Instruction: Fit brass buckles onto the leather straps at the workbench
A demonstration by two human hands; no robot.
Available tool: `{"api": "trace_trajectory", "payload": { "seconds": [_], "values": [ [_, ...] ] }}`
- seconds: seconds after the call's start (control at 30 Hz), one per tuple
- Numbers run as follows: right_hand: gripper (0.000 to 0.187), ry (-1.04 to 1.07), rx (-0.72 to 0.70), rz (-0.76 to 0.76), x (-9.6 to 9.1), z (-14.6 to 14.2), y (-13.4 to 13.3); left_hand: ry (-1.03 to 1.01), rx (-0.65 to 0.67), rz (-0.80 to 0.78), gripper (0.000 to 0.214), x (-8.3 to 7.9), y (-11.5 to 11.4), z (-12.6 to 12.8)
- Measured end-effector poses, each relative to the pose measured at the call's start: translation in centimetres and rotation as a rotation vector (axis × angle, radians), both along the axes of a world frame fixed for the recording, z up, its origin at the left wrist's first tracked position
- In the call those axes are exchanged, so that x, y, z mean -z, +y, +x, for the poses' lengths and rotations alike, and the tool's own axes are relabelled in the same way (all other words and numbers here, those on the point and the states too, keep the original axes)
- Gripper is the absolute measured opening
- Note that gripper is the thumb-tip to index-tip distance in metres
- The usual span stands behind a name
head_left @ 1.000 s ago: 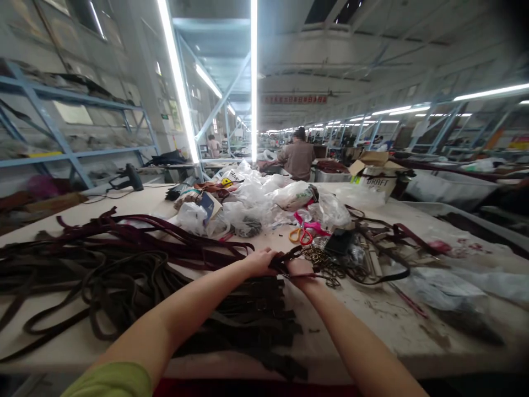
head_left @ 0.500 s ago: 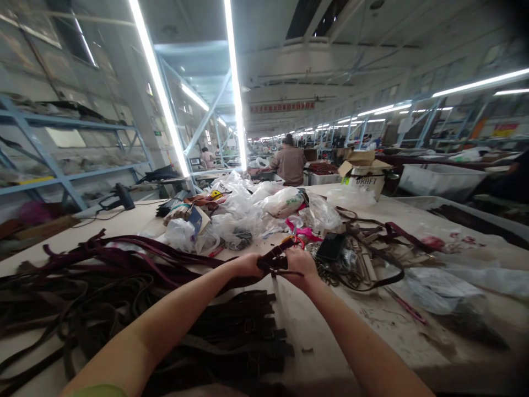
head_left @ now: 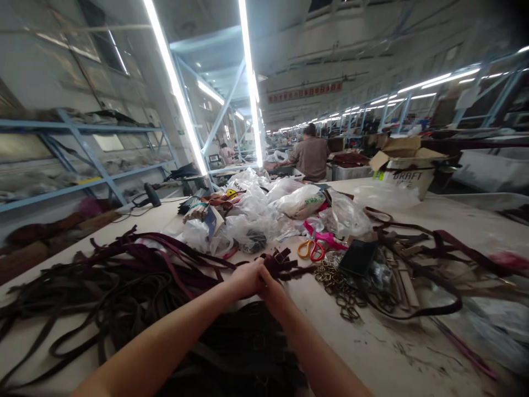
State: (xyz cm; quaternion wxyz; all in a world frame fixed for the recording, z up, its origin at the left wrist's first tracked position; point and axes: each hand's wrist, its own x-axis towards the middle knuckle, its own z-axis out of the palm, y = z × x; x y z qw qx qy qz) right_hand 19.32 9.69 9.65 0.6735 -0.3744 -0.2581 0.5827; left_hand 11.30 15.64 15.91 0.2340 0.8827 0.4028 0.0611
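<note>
My left hand (head_left: 247, 278) is closed around dark maroon straps (head_left: 285, 264), whose ends with a metal buckle stick out past my fingers to the right. My right hand (head_left: 269, 285) is closed right against the left one and grips the same straps; its fingertips are partly hidden. A heap of long dark straps (head_left: 132, 298) spreads to the left of my hands. Below my forearms lies a stack of dark buckled straps (head_left: 248, 342). Just beyond the held ends rest scissors (head_left: 311, 250) with orange and red handles.
Plastic bags (head_left: 297, 203) pile up at the table's middle. To the right lie metal rings (head_left: 341, 286), a black flat object (head_left: 357, 257) and looped straps (head_left: 450, 309). A cardboard box (head_left: 407, 171) stands behind. A person (head_left: 312, 154) sits farther off, back turned.
My hands have drawn together, the right one moving left to meet the left one. The buckled strap ends now point right, past my fingers. The view has turned left.
</note>
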Motion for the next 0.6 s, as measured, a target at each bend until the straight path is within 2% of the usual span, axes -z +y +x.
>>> {"api": "trace_trajectory", "payload": {
  "seconds": [0.1, 0.17, 0.27, 0.37, 0.47, 0.6],
  "values": [
    [0.037, 0.208, 0.155, -0.037, -1.1, -1.2, 1.6, 0.04, 0.074, 0.133, 0.071, 0.3, -2.5, -2.0],
    [0.029, 0.297, 0.187, -0.035, -1.9, -1.6, 1.7, 0.049, 0.111, 0.224, 0.077, 0.5, -3.3, -3.9],
    [0.018, 0.41, 0.114, 0.049, -3.7, -2.4, 1.1, -0.052, 0.052, 0.296, 0.074, 0.8, -3.7, -6.9],
    [0.018, 0.47, 0.026, 0.099, -6.1, -4.1, 0.5, -0.188, -0.046, 0.346, 0.072, 1.1, -3.5, -9.4],
    [0.017, 0.475, 0.017, 0.086, -8.3, -6.6, 1.1, -0.396, -0.074, 0.408, 0.069, 1.5, -2.2, -11.3],
    [0.018, 0.347, -0.011, 0.106, -11.2, -9.6, 4.0, -0.576, -0.042, 0.446, 0.062, 1.8, 2.5, -14.3]
  ]
}}
